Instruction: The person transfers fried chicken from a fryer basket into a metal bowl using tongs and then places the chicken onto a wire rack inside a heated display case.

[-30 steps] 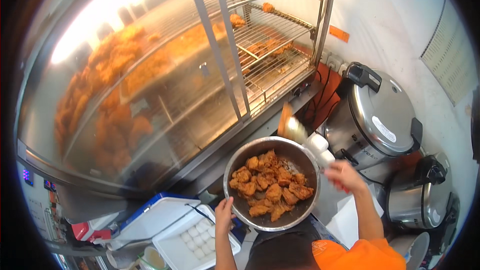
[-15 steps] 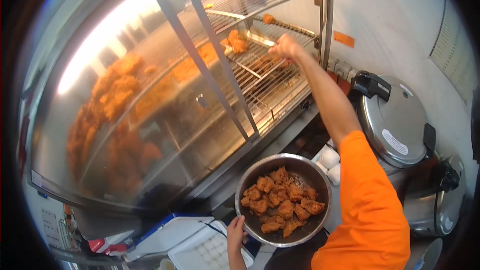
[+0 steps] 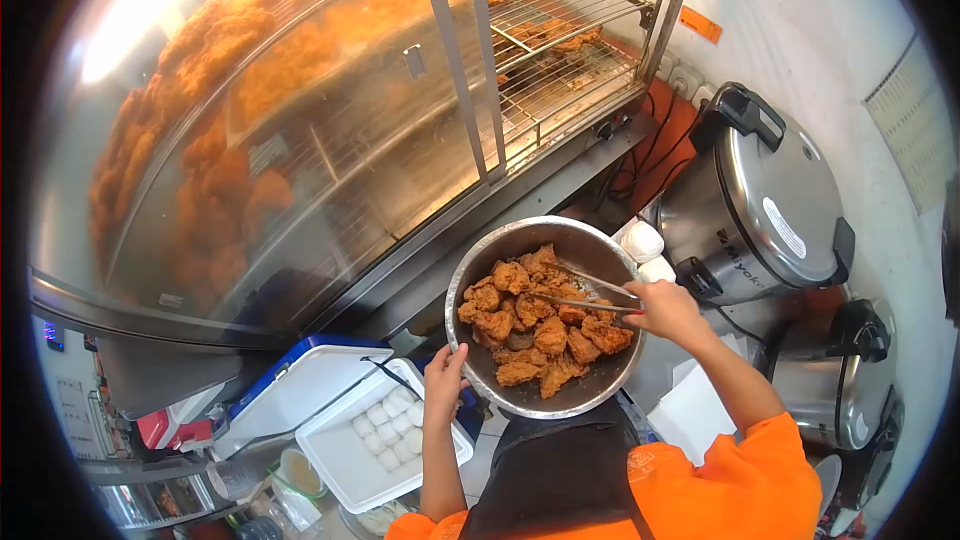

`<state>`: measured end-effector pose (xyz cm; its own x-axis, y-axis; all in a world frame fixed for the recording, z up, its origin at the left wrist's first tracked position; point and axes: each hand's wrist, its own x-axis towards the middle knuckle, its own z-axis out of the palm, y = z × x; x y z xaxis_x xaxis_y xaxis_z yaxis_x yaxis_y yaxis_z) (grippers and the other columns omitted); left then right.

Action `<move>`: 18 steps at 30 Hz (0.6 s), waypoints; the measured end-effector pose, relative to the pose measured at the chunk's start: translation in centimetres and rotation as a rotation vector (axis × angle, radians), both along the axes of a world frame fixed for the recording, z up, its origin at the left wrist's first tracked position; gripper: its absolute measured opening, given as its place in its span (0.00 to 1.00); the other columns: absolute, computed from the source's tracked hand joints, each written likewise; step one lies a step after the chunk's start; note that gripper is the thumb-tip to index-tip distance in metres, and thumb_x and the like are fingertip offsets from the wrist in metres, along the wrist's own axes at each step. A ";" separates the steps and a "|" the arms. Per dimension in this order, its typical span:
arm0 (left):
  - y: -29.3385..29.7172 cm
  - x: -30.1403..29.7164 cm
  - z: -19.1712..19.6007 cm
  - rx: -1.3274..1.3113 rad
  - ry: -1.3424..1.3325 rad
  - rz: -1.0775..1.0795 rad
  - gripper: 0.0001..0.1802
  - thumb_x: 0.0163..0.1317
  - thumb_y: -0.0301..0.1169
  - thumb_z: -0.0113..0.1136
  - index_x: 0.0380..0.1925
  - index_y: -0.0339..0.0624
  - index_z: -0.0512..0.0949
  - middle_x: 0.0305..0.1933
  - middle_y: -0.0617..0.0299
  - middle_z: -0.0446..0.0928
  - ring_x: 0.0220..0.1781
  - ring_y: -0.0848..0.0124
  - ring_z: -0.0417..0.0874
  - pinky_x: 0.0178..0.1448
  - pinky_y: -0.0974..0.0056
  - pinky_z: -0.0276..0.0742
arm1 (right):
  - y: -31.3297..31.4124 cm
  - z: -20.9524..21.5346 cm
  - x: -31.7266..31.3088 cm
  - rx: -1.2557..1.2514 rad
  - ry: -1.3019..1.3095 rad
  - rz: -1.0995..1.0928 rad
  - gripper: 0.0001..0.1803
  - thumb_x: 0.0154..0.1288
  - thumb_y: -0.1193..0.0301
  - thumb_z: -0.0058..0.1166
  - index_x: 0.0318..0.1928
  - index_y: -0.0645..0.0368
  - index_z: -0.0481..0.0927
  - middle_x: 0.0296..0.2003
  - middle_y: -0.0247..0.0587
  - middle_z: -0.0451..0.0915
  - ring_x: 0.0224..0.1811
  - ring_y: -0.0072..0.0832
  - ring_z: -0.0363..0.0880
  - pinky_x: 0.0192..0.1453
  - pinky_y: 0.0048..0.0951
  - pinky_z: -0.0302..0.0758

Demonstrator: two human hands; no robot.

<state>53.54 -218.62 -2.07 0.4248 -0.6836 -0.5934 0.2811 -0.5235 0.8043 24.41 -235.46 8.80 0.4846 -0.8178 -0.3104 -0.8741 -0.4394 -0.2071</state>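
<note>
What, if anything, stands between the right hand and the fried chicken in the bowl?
Nothing visible blocks the way. The bowl is uncovered, and the tongs in the right hand reach in over its rim to the fried chicken.

Left hand (image 3: 444,380): half-curled, gripping;
Left forearm (image 3: 439,465): nearly upright;
Right hand (image 3: 668,312): curled tight, gripping;
Right forearm (image 3: 735,380): slanting up leftward

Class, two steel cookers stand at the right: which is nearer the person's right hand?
The upper, larger-looking cooker: its body is close to the right hand, while the smaller-looking cooker shows lower in the picture and farther away.
</note>
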 end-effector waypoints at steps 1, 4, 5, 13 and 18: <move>0.0 0.0 0.2 -0.012 0.001 -0.016 0.18 0.60 0.46 0.56 0.40 0.44 0.76 0.24 0.74 0.65 0.28 0.84 0.67 0.31 0.74 0.70 | 0.0 -1.5 0.4 -0.042 -0.016 0.043 0.21 0.49 0.61 0.62 0.42 0.57 0.77 0.30 0.51 0.80 0.35 0.44 0.80 0.40 0.41 0.76; -0.2 0.1 0.2 -0.011 -0.011 -0.034 0.17 0.60 0.46 0.56 0.38 0.44 0.76 0.24 0.74 0.65 0.27 0.84 0.67 0.30 0.75 0.70 | -0.3 -4.5 2.3 -0.126 -0.059 0.105 0.18 0.50 0.62 0.61 0.39 0.59 0.77 0.29 0.51 0.80 0.36 0.44 0.80 0.40 0.42 0.76; -0.2 0.1 0.2 -0.016 -0.005 -0.035 0.17 0.60 0.46 0.56 0.38 0.44 0.76 0.24 0.74 0.65 0.27 0.84 0.67 0.29 0.75 0.70 | -0.5 -5.2 2.7 -0.147 -0.071 0.115 0.18 0.50 0.62 0.61 0.38 0.60 0.76 0.29 0.51 0.80 0.36 0.44 0.80 0.40 0.42 0.76; 0.5 0.3 -0.3 -0.010 0.044 0.007 0.21 0.59 0.44 0.59 0.45 0.40 0.76 0.28 0.70 0.74 0.26 0.82 0.71 0.28 0.74 0.69 | -2.9 -4.7 -0.6 0.194 -0.881 -0.283 0.18 0.50 0.63 0.61 0.39 0.62 0.80 0.24 0.50 0.78 0.25 0.32 0.77 0.33 0.29 0.72; 0.6 0.0 -0.2 -0.008 0.053 0.014 0.20 0.60 0.44 0.58 0.44 0.41 0.76 0.27 0.71 0.71 0.26 0.82 0.71 0.29 0.73 0.72 | -16.7 6.9 4.5 -0.669 -0.771 -0.091 0.13 0.53 0.64 0.57 0.32 0.62 0.76 0.23 0.53 0.76 0.26 0.49 0.75 0.32 0.41 0.71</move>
<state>53.57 -218.01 -2.23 0.4025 -0.6828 -0.6097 0.3311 -0.5124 0.7924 28.91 -252.14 15.70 0.2866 -0.7531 0.5922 -0.6428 -0.6095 -0.4640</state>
